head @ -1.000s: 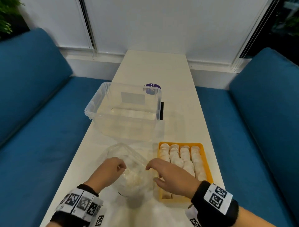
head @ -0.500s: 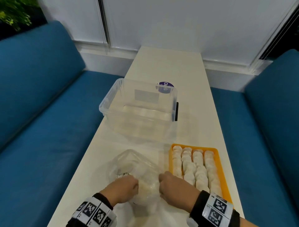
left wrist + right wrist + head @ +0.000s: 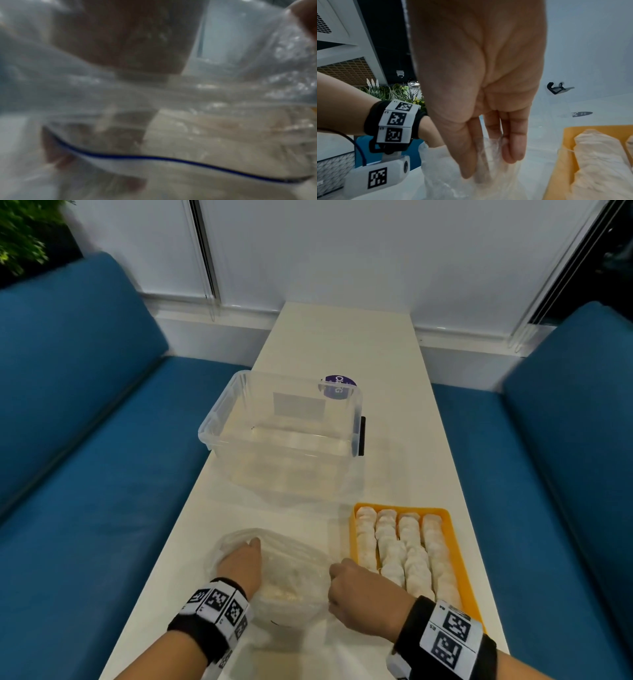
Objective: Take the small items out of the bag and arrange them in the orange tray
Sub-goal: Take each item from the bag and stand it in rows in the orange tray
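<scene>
White table (image 3: 342,344) between blue sofas | left hand (image 3: 241,563) inside clear zip bag (image 3: 294,573), grip unreadable | right hand (image 3: 363,594) pinching bag rim at 3 o'clock | risk: thin film slipping, dumplings (image 3: 404,553) spilling beside near-full orange tray (image 3: 455,542)

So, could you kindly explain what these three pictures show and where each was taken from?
No machine here: a person wears one camera on the head and one on each wrist. The head view looks down on a white table with a clear plastic bag, an orange tray lined with pale small items, and a clear tub behind. The left hand reaches into the bag; its wrist view is blurred plastic. The right hand pinches the bag's edge, as its wrist view shows, beside the tray.
</scene>
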`<state>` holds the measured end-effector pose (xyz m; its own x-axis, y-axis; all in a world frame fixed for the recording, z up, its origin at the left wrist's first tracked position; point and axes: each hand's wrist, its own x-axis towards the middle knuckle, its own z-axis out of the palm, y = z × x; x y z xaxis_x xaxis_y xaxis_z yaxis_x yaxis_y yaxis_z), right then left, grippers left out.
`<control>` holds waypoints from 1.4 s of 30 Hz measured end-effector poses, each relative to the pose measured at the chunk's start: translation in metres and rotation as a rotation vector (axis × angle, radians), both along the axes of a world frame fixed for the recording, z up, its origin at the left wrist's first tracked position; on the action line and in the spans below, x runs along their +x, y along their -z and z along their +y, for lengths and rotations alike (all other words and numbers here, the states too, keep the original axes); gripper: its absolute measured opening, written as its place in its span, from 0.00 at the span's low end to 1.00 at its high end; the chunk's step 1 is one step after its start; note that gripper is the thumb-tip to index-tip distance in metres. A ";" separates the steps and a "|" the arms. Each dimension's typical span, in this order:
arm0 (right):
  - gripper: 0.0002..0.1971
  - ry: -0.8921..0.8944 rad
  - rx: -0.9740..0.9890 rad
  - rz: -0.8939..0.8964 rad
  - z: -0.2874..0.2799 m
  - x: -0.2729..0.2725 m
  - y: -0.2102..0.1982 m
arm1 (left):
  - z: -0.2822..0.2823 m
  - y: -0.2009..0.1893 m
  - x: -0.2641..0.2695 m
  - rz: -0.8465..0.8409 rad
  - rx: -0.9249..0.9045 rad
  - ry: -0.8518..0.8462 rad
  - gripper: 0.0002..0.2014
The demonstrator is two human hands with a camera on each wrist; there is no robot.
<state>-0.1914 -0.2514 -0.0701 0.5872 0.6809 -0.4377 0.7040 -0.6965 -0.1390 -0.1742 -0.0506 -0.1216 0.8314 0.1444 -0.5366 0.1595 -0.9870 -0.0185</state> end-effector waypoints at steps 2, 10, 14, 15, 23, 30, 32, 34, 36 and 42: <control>0.17 0.017 -0.009 -0.016 -0.001 0.001 0.001 | 0.003 0.001 0.001 -0.032 0.011 0.065 0.27; 0.18 0.054 0.011 -0.024 -0.003 0.004 0.004 | 0.000 -0.007 -0.006 -0.153 -0.299 0.052 0.04; 0.17 0.120 0.086 0.033 -0.004 0.005 0.000 | 0.000 -0.022 -0.009 -0.109 -0.804 -0.201 0.07; 0.17 0.142 0.106 0.056 -0.005 0.006 -0.002 | -0.002 -0.027 -0.011 -0.082 -0.894 -0.262 0.08; 0.15 0.171 0.143 0.099 -0.008 0.002 -0.004 | -0.016 -0.022 -0.019 0.035 -0.442 0.081 0.12; 0.16 0.166 0.183 0.095 -0.010 -0.004 -0.003 | -0.032 -0.014 -0.022 0.097 -0.417 0.114 0.05; 0.15 0.167 0.183 0.102 -0.012 -0.004 -0.004 | -0.027 -0.016 -0.023 0.038 -0.530 0.066 0.04; 0.15 0.154 0.169 0.114 -0.014 -0.002 -0.007 | -0.020 -0.018 -0.022 0.015 -0.718 -0.082 0.05; 0.19 0.152 0.191 0.130 -0.015 -0.001 -0.010 | -0.015 -0.026 -0.021 -0.001 -0.874 -0.222 0.06; 0.20 0.195 0.552 -0.019 -0.010 0.001 -0.017 | -0.010 -0.056 -0.024 0.017 -1.150 -0.365 0.15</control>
